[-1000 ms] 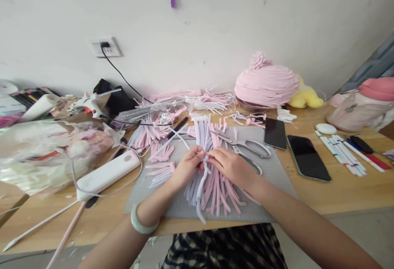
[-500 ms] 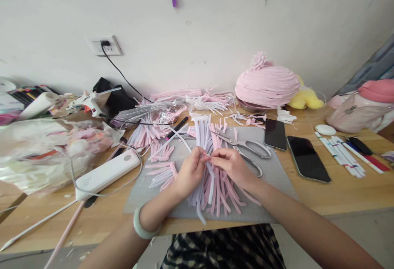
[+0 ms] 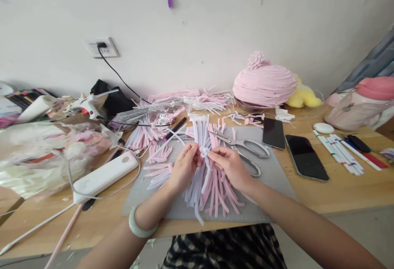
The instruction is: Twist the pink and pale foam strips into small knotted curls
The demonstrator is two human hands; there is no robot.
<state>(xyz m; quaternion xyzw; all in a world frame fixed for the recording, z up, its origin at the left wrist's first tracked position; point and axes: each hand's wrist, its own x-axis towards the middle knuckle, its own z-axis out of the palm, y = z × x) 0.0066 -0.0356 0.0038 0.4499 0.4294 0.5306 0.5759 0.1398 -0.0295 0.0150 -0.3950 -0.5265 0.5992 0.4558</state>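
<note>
Between my fingertips is a pale lavender pipe cleaner (image 3: 204,151), curled into a small looped knot with a tail hanging down. My left hand (image 3: 184,164) pinches its left side; my right hand (image 3: 229,164) pinches its right side with thumb and forefinger. Beneath them, lavender pipe cleaners (image 3: 193,191) and pink pipe cleaners (image 3: 220,195) lie fanned in a bundle on a grey cutting mat (image 3: 264,191). Silver-handled scissors (image 3: 250,148) rest with their blades over the pink ones. Short cut pieces (image 3: 160,152) sit in small piles left of my left hand.
Two phones (image 3: 307,158) and several white markers (image 3: 338,154) lie to the right. At the back stands a pink pipe-cleaner dome (image 3: 265,84). A white power bank-like device (image 3: 106,174) with a cable, a glue gun (image 3: 92,106) and a plastic bag (image 3: 46,154) are left.
My hands have moved slightly apart, and the looped knot now shows between the fingertips. The whole view has shifted a little.
</note>
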